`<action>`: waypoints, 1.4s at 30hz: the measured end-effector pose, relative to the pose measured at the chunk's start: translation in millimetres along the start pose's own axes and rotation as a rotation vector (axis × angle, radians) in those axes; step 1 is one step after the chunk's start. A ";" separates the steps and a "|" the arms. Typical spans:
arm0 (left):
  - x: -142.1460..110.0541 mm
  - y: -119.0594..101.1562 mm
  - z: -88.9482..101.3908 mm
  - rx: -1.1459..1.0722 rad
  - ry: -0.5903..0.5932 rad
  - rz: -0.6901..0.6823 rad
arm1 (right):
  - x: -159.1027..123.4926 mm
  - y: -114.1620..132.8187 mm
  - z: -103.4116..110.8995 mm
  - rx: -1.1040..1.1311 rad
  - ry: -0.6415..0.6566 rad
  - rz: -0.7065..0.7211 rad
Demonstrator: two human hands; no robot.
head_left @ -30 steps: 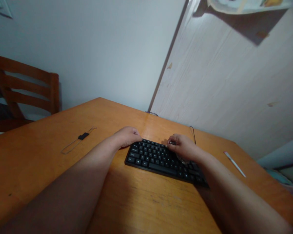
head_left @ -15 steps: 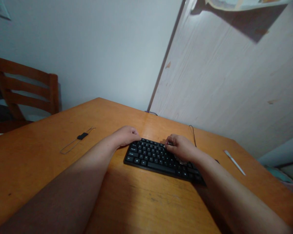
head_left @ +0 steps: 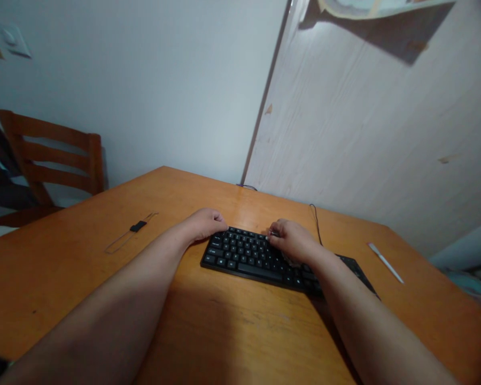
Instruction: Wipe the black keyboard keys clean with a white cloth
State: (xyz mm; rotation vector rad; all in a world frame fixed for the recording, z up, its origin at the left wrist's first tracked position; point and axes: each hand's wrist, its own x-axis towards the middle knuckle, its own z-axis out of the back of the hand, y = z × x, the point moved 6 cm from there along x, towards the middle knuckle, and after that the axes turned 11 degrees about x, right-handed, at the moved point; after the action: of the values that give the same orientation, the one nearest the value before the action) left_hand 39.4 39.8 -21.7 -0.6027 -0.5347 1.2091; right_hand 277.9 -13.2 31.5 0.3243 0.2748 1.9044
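A black keyboard point(head_left: 244, 254) lies on the wooden table in front of me. My left hand point(head_left: 208, 222) is closed at its upper left corner, thumb and finger on the edge. Over the keyboard's upper middle, my right hand point(head_left: 291, 238) has its fingers bent together. Part of a crumpled pale thing, like a thin cloth or wipe point(head_left: 291, 261), shows under that palm, against the keys. My right hand and forearm hide many of the right-side keys.
A wire tool with a black grip point(head_left: 138, 226) lies left on the table point(head_left: 240, 331). On the right is a slim white brush-like stick point(head_left: 386, 262). A dark cable point(head_left: 317, 224) runs behind the keyboard. A wooden chair point(head_left: 60, 149) stands at the left, and walls rise behind.
The view has shifted slightly, and more of the keyboard's right end shows past my right forearm. My left hand stays at the corner; my right hand has barely moved over the keys.
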 end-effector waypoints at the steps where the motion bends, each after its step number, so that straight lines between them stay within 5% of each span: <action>1: -0.5 -0.4 0.6 0.008 -0.006 0.001 | 0.3 1.1 -0.3 -0.006 0.006 0.002; 9: -4.8 -15.8 15.5 0.138 -0.149 -0.047 | 2.7 6.3 1.7 -0.031 -0.012 -0.010; 12: -6.6 -39.9 25.8 0.224 -0.189 -0.117 | 3.3 6.8 1.8 -0.036 0.006 -0.005; 16: -5.3 -81.3 29.1 0.398 -0.073 -0.222 | 4.9 7.0 1.5 -0.013 0.008 0.002; 20: -1.0 -102.2 19.9 0.509 -0.071 -0.152 | 5.3 5.7 2.5 -0.040 -0.005 -0.003; 28: -14.5 -113.4 -28.1 0.608 -0.172 -0.138 | 3.8 8.0 2.2 -0.035 -0.031 0.028; 42: -22.9 -110.6 -39.6 0.683 -0.233 -0.205 | 3.6 6.0 -2.8 -0.027 -0.002 0.022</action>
State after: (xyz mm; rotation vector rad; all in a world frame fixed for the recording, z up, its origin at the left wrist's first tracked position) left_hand 136.3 -14.0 23.5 0.1710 -0.3327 1.1785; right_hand 270.4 -12.0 31.3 0.3119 0.2450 1.9278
